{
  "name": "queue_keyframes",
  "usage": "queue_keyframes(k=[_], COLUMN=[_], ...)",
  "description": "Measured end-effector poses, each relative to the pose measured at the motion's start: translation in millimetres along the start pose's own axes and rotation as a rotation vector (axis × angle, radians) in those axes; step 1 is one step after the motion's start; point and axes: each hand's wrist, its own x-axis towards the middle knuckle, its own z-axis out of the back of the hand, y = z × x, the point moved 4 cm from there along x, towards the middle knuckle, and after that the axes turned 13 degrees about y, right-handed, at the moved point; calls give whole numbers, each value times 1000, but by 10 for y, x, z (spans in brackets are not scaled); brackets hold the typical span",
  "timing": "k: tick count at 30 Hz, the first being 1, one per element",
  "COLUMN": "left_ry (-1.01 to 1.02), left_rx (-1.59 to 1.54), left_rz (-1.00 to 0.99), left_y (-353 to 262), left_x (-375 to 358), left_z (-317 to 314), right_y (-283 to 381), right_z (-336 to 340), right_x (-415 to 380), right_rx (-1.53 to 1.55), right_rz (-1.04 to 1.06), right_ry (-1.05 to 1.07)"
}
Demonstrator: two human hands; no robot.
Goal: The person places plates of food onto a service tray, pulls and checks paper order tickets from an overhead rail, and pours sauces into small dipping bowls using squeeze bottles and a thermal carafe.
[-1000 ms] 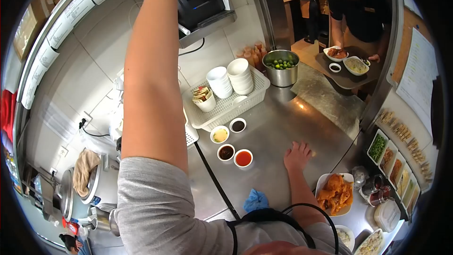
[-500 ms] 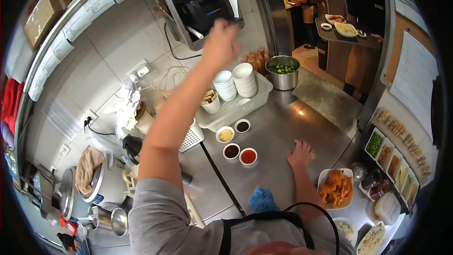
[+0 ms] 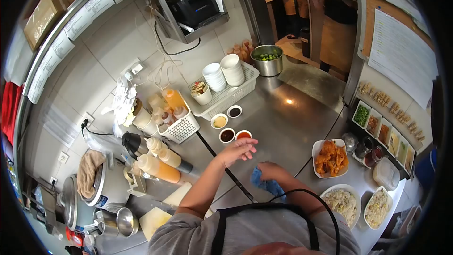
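Observation:
My left hand [image 3: 239,150] hovers open, fingers spread, just above the steel counter [image 3: 283,123]. It is right in front of the red sauce bowl [image 3: 243,135] and the dark sauce bowl [image 3: 227,135]. Further back stand a yellow sauce bowl [image 3: 219,121] and another dark one [image 3: 234,111]. My right hand [image 3: 271,170] rests closed on a crumpled blue cloth [image 3: 259,182] at the counter's near edge.
A plate of fried food [image 3: 330,157] and two plates of rice or noodles [image 3: 343,203] sit at the right. A white basket of bowls [image 3: 226,89], a pot of limes [image 3: 266,59], squeeze bottles [image 3: 158,167] and a topping tray [image 3: 387,130] ring the counter. A person with a tray [image 3: 330,14] stands beyond.
My left arm came down from the printer shelf to the counter beside the sauce bowls. My right hand moved from the bare counter onto the blue cloth. The person with the tray moved away.

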Motion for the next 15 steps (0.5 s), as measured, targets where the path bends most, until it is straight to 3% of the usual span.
queue_keyframes(k=[2, 7, 9, 11, 12, 13, 14, 15], left_ry=[123, 291, 217, 157, 31, 3, -26, -53], left_rx=[-218, -497, -499, -398, -436, -455, -474, -489], left_rz=[-67, -212, -328, -393, -374, -386, -395, -404], left_y=[150, 340, 270, 157, 140, 128, 124, 118], left_x=[-88, -198, -204, -190, -186, -203, -235, -263], left_z=[-151, -543, -589, -546, -509, -514, -518, -508], right_y=[-88, 348, 472, 829, 915, 1063, 1110, 1104], right_z=[-20, 287, 123, 233, 158, 172, 191, 168], right_x=[47, -245, -161, -365, -298, -303, -362, -341], right_rx=[196, 1286, 1645, 1613, 1851, 2090, 2085, 2086], right_rz=[55, 188, 307, 793, 839, 876, 680, 640], right_ry=[26, 166, 275, 193, 307, 429, 336, 295])
